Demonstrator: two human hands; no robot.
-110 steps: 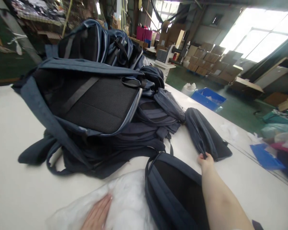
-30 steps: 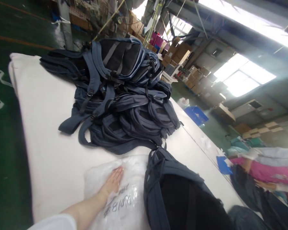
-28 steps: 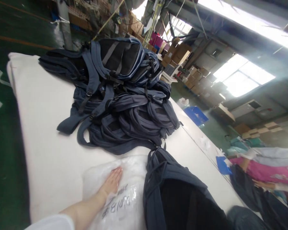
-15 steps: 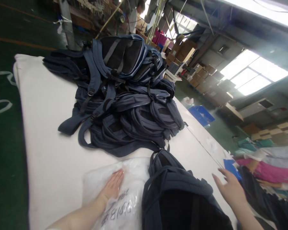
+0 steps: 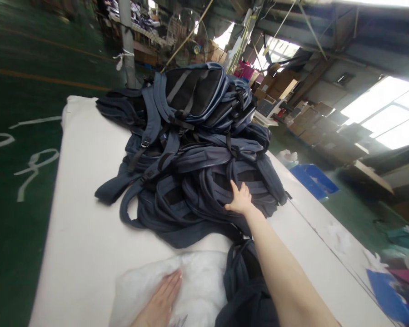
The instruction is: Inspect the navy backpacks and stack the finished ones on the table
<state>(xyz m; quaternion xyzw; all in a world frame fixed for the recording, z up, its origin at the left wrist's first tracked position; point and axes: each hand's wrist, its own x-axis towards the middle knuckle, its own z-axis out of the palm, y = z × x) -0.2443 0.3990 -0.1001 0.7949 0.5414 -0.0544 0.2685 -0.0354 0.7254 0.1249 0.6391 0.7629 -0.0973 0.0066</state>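
Note:
My left hand [image 5: 165,295] lies flat on a white plastic-wrapped package [image 5: 201,277], its fingers stretched out. Stretched forward over the heap, my right hand [image 5: 240,197] has its fingers spread at the dark blue backpacks [image 5: 177,195]; whether it touches them I cannot tell. The heap is a tangle of bags with straps and black mesh panels. One more dark blue backpack [image 5: 245,295] lies close to me, right of the package, partly hidden by my right forearm.
Everything lies on a white-topped table [image 5: 78,227]. Beyond its right edge a blue bin [image 5: 313,180] stands on the green floor. Blue material [image 5: 391,295] lies at the table's right. Cardboard boxes [image 5: 327,127] are stacked farther back, and a metal post [image 5: 126,45] rises behind the heap.
My right hand has moved from the table's right side, forward and left, to the backpack heap. My left hand stays on the package. The view has shifted, so the heap appears farther right and lower.

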